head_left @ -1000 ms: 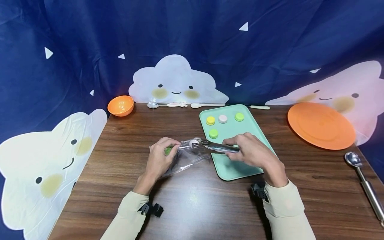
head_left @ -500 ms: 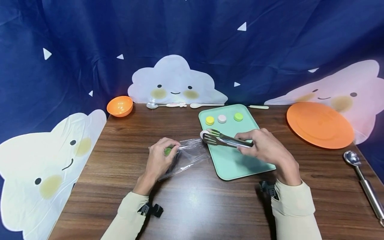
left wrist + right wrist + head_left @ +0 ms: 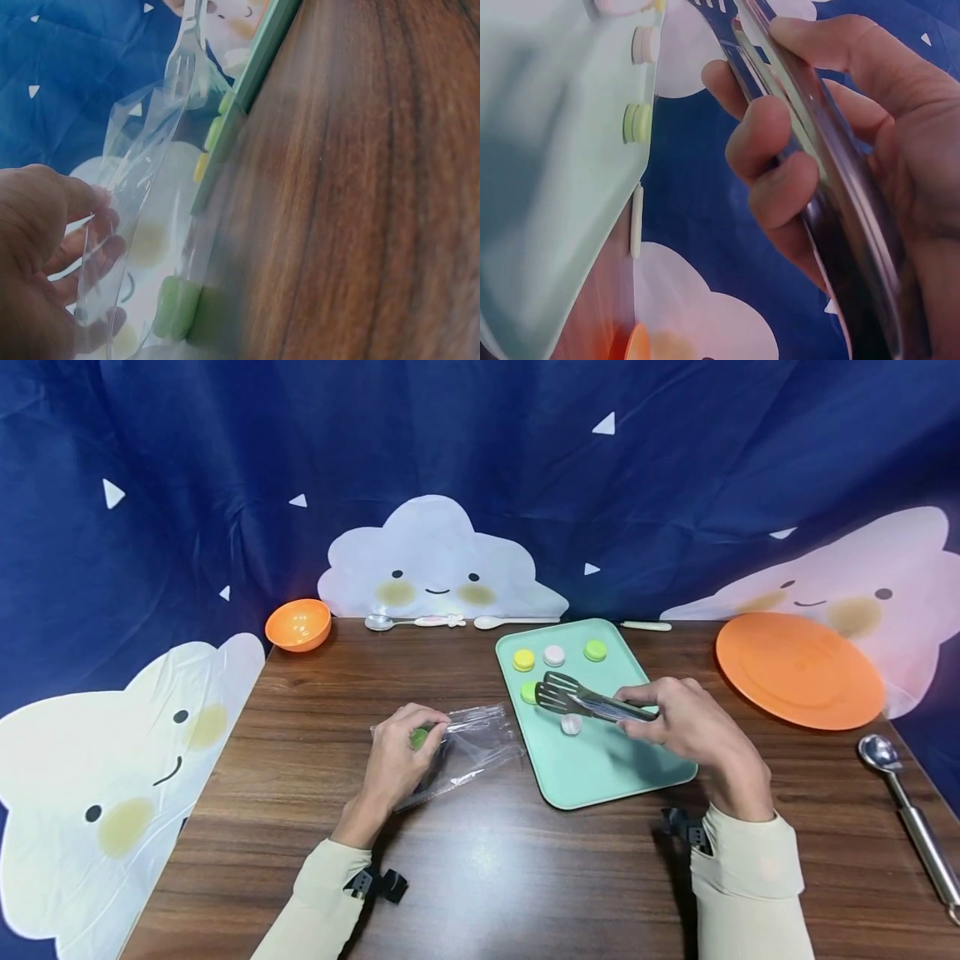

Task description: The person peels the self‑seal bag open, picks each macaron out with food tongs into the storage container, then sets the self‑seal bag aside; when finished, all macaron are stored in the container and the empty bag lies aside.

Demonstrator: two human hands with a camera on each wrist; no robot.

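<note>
Holding tongs [image 3: 581,702] over the tray [image 3: 600,768], right hand [image 3: 686,722] has fingers curled round the handles; white macaron [image 3: 572,724] lies on the tray just beneath the tips. Left hand [image 3: 397,760] pinches the bag [image 3: 472,747] mouth near bench centre, keeping it open; green macaron [image 3: 418,737] inside.

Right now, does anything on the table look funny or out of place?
One white macaron lies alone mid-tray, apart from the others near the far edge and just below the tongs the right hand grips. One green macaron sits in the bag the left hand holds. Nothing is spilled or broken.
</note>
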